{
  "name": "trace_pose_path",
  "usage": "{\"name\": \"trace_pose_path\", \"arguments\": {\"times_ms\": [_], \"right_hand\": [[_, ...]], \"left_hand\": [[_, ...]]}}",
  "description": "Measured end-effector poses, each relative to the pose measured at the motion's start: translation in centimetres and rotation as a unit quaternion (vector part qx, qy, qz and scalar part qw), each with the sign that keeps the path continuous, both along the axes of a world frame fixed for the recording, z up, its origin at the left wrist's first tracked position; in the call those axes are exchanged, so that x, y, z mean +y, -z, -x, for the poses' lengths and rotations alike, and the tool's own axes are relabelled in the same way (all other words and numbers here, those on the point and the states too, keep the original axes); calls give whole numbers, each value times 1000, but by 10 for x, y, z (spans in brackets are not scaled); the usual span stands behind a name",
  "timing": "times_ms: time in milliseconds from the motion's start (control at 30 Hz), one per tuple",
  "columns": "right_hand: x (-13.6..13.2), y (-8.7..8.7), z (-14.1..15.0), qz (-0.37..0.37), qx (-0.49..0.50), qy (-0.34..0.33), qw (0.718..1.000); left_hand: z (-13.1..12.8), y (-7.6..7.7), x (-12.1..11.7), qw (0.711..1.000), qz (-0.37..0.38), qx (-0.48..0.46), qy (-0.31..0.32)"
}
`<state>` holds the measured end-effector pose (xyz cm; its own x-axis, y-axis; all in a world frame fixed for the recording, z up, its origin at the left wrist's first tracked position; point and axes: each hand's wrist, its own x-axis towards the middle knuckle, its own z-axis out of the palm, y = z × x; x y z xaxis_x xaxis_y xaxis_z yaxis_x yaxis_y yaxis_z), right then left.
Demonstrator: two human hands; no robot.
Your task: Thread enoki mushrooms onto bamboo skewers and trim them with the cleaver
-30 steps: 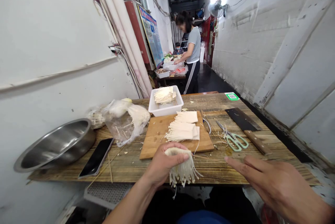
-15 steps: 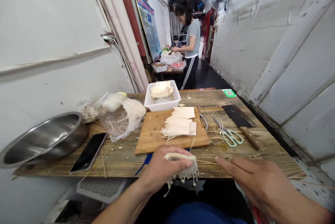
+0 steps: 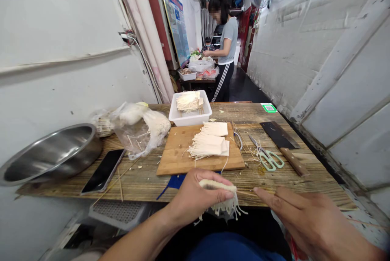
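Pinching a curved enoki bundle (image 3: 230,203) between thumb and fingers, likely to keep its strands together, our left hand (image 3: 196,195) hovers on the near side of the cutting board (image 3: 173,157); our right hand (image 3: 307,214), closed around a bamboo skewer (image 3: 245,193), points it at the bundle's edge. More enoki bundles (image 3: 210,146) lie on the board; scissors (image 3: 265,157) sit to its right, handles toward us, presumably for easy grabbing.
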<state>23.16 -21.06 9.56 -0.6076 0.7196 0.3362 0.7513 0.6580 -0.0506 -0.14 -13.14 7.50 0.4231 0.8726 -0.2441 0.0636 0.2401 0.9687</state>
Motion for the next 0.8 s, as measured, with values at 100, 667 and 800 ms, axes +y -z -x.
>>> {"name": "trace_pose_path", "arguments": {"times_ms": [100,667,800], "right_hand": [[-2,3,3,15,14,18,1000],[3,5,-7,-23,56,17,998],[0,-5,-6,-13,45,8,999]], "left_hand": [[-5,0,0,1000,3,-4,8],[-1,0,1,996,16,-24,82],[-4,-6,-4,998,10,10,63]]}}
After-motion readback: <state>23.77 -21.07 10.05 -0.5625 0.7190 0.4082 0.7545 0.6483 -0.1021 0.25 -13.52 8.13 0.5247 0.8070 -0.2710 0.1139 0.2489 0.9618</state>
